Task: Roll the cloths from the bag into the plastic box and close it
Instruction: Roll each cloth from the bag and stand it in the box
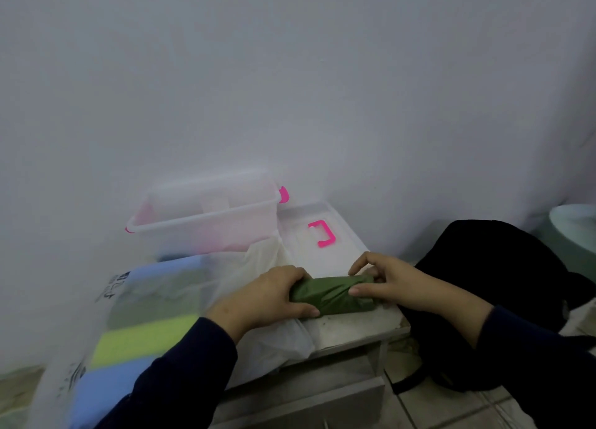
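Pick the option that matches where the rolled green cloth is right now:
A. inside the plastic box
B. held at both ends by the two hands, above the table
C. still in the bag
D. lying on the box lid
B: the left hand and right hand each grip one end of the rolled green cloth, short of the plastic box.

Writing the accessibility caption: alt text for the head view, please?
Both hands, left hand and right hand, grip the ends of a rolled dark green cloth over a small white table. Behind it stand an open clear plastic box with pink latches and its lid with a pink handle; a translucent bag of blue, green and yellow cloths lies left.
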